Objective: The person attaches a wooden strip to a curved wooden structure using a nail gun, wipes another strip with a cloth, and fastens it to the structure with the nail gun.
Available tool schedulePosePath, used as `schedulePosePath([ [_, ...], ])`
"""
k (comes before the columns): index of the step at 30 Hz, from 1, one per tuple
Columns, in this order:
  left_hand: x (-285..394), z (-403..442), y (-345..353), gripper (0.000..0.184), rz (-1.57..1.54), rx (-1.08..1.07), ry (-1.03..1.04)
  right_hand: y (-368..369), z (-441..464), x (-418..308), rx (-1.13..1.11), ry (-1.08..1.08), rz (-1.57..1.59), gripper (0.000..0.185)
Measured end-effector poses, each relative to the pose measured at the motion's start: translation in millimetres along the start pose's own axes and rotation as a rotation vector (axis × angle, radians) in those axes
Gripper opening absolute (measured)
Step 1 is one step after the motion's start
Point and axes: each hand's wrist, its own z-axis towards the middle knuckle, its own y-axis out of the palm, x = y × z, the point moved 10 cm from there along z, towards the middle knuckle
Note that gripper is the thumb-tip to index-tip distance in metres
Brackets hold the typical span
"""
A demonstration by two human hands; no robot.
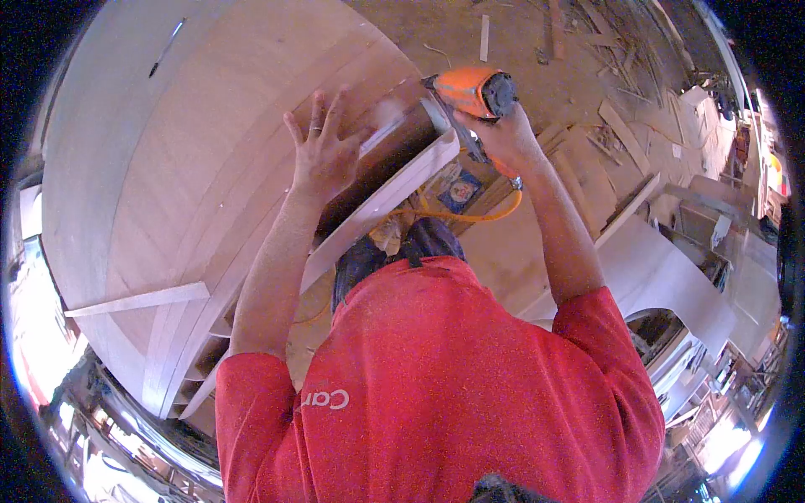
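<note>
My right hand (510,138) grips an orange nail gun (470,90) by its handle. The gun's nose end points left, close to the corner of a wooden frame. An orange air hose (490,217) hangs from the bottom of the handle. My left hand (325,159) lies with fingers spread near the edge of a large wooden panel (243,126). Below that hand, a pale wooden board (390,197) runs along the front of a dark gap in the frame. Whether the nose touches the wood cannot be made out.
A pen (167,48) lies on the panel's far left. A loose wood strip (138,299) rests across its lower part. Wood offcuts (622,134) are scattered over the floor at right. A curved light wooden piece (662,272) stands at lower right.
</note>
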Motion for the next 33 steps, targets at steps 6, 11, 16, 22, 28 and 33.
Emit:
schedulePosePath([
  [6, 0.9, -1.1, -3.0, 0.041, -0.002, 0.0, -0.006, 2.9, -1.2, 10.5, -0.043, 0.072, -0.084, 0.042],
  [11, -0.3, -1.7, 1.7, 0.043, -0.012, -0.012, -0.023, 5.1, -2.3, 4.7, -0.063, 0.067, -0.057, 0.042],
  [16, 0.7, -2.9, -3.5, 0.045, -0.034, 0.01, 0.021, 6.5, -4.4, -4.2, -0.072, 0.105, 0.005, 0.043],
  [22, 2.9, -5.4, -10.4, 0.054, -0.077, 0.022, 0.04, 1.5, -14.0, -31.9, -0.073, 0.147, 0.05, 0.043],
  [28, -21.1, -56.1, -109.0, 0.097, -0.053, 0.138, -0.174, 1.3, -6.4, 12.1, 0.018, 0.072, 0.055, 0.039],
  [33, -94.7, -197.9, -142.6, 0.099, 0.023, 0.205, -0.336, 14.9, -5.8, -25.4, 0.064, -0.122, 0.257, 0.036],
])
